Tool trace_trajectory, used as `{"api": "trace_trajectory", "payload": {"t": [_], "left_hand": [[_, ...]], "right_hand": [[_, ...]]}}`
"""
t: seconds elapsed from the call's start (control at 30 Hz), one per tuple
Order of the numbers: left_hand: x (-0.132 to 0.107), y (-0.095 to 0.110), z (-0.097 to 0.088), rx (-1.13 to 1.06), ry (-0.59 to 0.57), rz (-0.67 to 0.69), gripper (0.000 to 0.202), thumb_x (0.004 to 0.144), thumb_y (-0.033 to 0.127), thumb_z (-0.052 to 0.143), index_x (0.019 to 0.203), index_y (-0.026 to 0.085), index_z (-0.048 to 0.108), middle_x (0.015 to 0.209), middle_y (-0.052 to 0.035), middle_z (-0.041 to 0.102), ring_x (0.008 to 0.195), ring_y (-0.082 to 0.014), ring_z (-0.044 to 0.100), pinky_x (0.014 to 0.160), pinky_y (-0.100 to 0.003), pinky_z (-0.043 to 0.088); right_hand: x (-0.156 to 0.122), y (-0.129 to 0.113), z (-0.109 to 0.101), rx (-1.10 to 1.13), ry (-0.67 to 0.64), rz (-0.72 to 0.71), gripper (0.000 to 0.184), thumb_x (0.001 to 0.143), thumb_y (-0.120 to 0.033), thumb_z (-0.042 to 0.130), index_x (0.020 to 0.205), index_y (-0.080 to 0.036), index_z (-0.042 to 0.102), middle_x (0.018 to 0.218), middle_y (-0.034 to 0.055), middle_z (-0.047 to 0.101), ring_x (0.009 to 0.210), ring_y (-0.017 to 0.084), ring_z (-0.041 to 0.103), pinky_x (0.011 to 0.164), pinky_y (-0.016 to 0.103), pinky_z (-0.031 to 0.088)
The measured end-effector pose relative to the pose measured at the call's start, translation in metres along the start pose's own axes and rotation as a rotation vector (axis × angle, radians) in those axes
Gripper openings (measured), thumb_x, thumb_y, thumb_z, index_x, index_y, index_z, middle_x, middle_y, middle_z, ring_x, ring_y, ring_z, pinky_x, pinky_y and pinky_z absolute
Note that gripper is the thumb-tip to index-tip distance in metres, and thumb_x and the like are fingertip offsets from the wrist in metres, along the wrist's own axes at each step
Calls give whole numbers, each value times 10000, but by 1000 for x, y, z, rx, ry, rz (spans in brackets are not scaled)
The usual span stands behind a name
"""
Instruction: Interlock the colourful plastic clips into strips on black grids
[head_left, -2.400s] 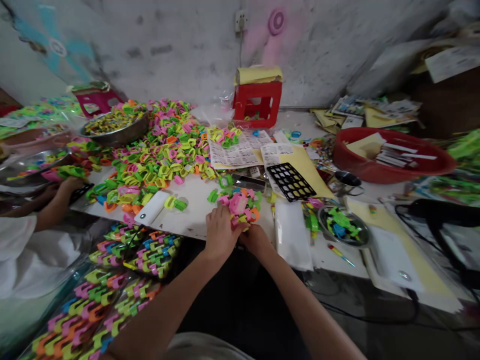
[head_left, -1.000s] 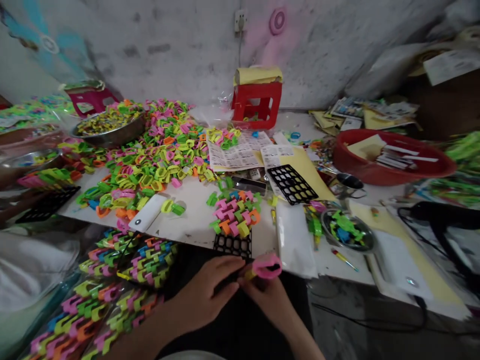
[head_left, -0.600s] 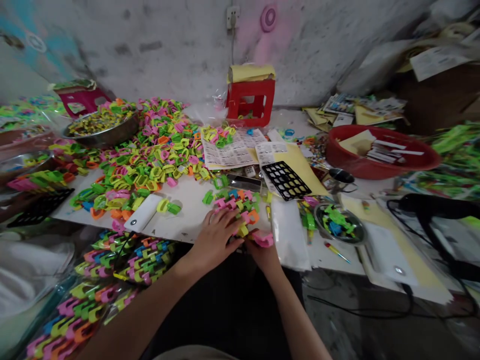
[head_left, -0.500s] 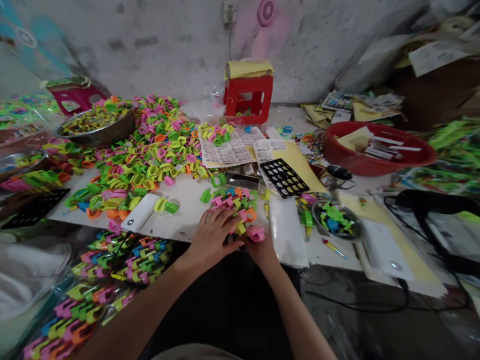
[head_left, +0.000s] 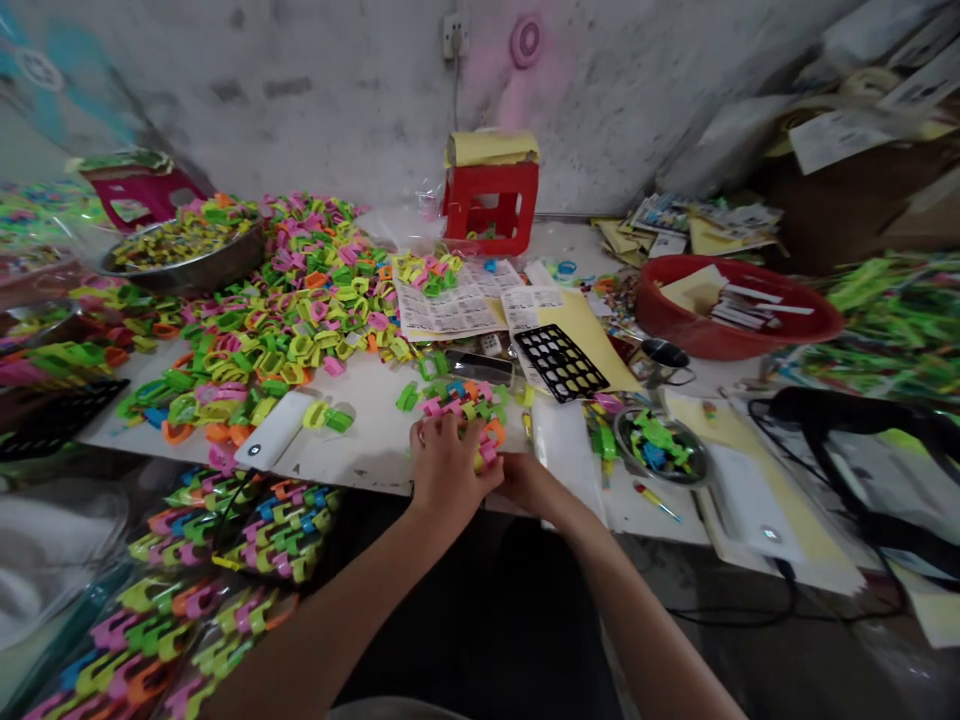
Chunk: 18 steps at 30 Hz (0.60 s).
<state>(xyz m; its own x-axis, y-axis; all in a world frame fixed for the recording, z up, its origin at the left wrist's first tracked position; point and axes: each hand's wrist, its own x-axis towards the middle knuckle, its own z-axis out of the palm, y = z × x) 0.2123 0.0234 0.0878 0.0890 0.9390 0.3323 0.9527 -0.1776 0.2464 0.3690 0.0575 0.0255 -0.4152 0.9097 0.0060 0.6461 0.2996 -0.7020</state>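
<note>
My left hand [head_left: 444, 460] lies on a block of interlocked coloured plastic clips [head_left: 465, 408] at the near edge of the white table [head_left: 375, 440], its fingers curled over the clips. Just to its right, my right hand [head_left: 529, 478] presses against the block's near right corner, where a pink clip [head_left: 489, 450] sits. Its fingers are mostly hidden behind the left hand and the clips.
A big heap of loose clips [head_left: 300, 300] covers the left of the table. A black grid tray [head_left: 561, 362], printed sheets [head_left: 442, 308], a red stool [head_left: 491, 205], a red basin [head_left: 739, 318], a small metal bowl [head_left: 660, 448] and a white power bank [head_left: 274, 430] surround it. Bagged clip blocks [head_left: 247, 520] lie below left.
A second ago both hands were off the table edge holding a pink clip. They moved forward to the clip block; the pink clip now sits at its near right corner.
</note>
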Motion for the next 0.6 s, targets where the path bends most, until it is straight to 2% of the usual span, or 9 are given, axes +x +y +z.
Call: {"api": "trace_trajectory", "payload": {"t": [0.07,0.13,0.23,0.33,0.4,0.43,0.47,0.53,0.6], "left_hand": [[-1,4,0,8,-13,-7,472,788,449,631,1199,222,582,1124,-117,547,1033,-314,476,969,-519,335],[-2,5,-3,-16,-22,14,500,806,483,609,1219,204,563,1151,-132,543,1074,-324,470,995,-541,316],[2,-14,-11,-150,-23,92,460,855,464,561,1262,253,529,1210,-108,541,1129,-292,477,1039,-520,296],[12,-74,-23,-222,32,15,351,924,292,454,1266,273,532,1233,-85,551,1118,-241,504,973,-422,384],[16,-129,-28,-94,59,-163,394,906,159,413,1274,234,535,1265,-112,543,1148,-274,479,966,-464,370],[18,-156,-29,-38,8,-211,430,886,111,408,1283,224,531,1288,-123,537,1186,-298,449,976,-499,347],[18,-180,-29,-17,-89,-200,451,864,79,415,1273,219,541,1296,-126,540,1217,-314,424,980,-522,332],[17,-216,-25,-25,-183,-157,418,820,71,495,1184,240,611,1265,-98,582,1214,-317,440,992,-528,318],[16,-234,-19,-62,-236,-100,348,788,92,572,1084,251,663,1199,-77,629,1174,-300,489,997,-502,327]], "right_hand": [[2,9,-17,-83,46,65,171,800,-177,548,851,-168,710,800,52,712,719,181,637,687,271,491],[10,15,-28,-316,147,216,270,868,-230,501,1047,-121,671,929,131,688,846,224,634,756,322,480],[24,15,-27,-707,150,386,319,901,-290,484,1103,-95,637,1017,191,631,960,280,604,748,350,469],[32,11,-15,-828,79,300,294,921,-260,412,968,-115,664,972,174,623,932,279,606,693,340,461],[30,12,-11,-823,81,236,304,915,-238,386,897,-119,664,941,170,627,922,283,608,695,351,457],[27,13,-12,-785,89,227,302,908,-237,386,880,-115,661,939,174,632,921,287,608,709,362,458],[22,16,-14,-710,109,247,298,899,-247,392,877,-113,657,942,177,640,912,288,613,725,372,460],[6,18,-19,-433,161,330,300,886,-310,408,893,-130,648,935,172,663,856,274,629,739,380,473],[-16,11,-20,-25,166,402,316,863,-419,443,921,-175,635,894,142,688,769,252,642,703,369,496]]}}
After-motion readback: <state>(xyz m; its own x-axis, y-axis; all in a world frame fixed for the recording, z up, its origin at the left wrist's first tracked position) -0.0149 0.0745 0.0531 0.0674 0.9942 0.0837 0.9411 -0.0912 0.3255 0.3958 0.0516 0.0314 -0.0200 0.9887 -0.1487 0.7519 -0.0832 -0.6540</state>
